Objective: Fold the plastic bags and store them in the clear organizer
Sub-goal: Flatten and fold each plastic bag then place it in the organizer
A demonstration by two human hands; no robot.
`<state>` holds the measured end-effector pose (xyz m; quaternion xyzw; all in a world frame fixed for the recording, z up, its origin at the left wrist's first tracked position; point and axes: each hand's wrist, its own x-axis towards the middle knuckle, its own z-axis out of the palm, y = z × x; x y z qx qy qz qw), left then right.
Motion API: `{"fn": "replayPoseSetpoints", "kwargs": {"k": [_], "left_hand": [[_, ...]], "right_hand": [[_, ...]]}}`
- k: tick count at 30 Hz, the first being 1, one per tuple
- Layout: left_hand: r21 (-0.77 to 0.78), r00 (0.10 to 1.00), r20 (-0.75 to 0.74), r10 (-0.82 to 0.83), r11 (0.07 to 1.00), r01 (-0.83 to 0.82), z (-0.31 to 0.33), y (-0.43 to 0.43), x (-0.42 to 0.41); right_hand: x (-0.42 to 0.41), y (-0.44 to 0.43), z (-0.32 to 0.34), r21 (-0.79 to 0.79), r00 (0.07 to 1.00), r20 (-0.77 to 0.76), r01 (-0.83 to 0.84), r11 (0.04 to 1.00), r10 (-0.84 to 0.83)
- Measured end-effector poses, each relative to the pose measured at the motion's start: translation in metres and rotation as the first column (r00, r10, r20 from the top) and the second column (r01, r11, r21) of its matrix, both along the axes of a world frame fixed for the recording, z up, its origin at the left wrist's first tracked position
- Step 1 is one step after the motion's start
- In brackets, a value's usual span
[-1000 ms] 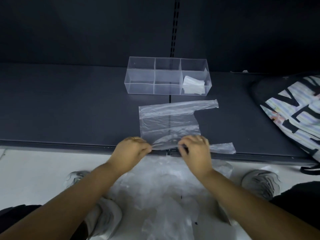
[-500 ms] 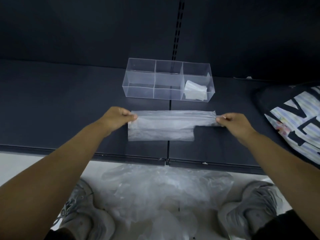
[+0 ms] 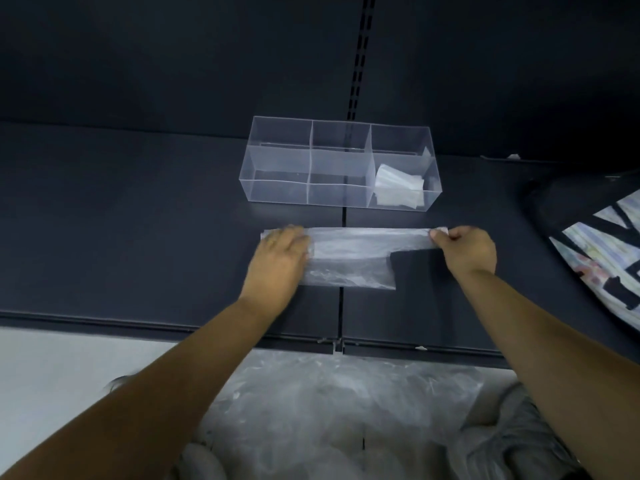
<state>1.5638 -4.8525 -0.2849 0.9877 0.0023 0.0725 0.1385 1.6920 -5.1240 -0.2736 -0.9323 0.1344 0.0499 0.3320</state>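
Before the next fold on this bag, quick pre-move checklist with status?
1. Plastic bag lies flat on the dark shelf, folded lengthwise into a strip: ok.
2. Left hand presses flat on the bag's left end: ok.
3. Right hand pinches the handle end at the strip's far right: ok.
4. Layer edges aligned: not ok, the near layer stops short of the handle strip.
5. Clear organizer has free compartments: ok, only the right one holds folded bags.
6. Air trapped between layers: cannot tell.
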Motion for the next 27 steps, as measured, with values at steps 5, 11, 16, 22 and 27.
{"fn": "replayPoseSetpoints", "kwargs": {"k": [5, 11, 16, 22, 27], "left_hand": [[0.117, 0.962, -0.269, 0.036, 0.993, -0.005, -0.024, -0.002, -0.019], [0.209, 0.939, -0.344, 0.008, 0.976, 0.068, -0.023, 0.003, -0.023], [0.209, 0.944, -0.329, -0.004, 0.975, 0.077, -0.023, 0.02, -0.026], [0.194, 0.97, -0.24, 0.033, 0.981, 0.015, -0.02, 0.036, -0.05], [0.015, 0.996, -0.02, 0.082, 0.997, -0.082, -0.008, 0.017, -0.055]], "right_hand": [[-0.029, 0.045, 0.017, -0.285, 0.925, 0.343, -0.065, 0.956, 0.165], [-0.091, 0.15, -0.003, -0.156, 0.683, 0.195, -0.687, 0.71, 0.704], [-0.075, 0.126, -0.038, -0.417, 0.717, -0.083, -0.656, 0.63, 0.692], [-0.07, 0.074, -0.042, -0.513, 0.711, -0.083, -0.631, 0.582, 0.698], [-0.076, 0.079, -0.036, -0.505, 0.674, -0.039, -0.651, 0.567, 0.738]]}}
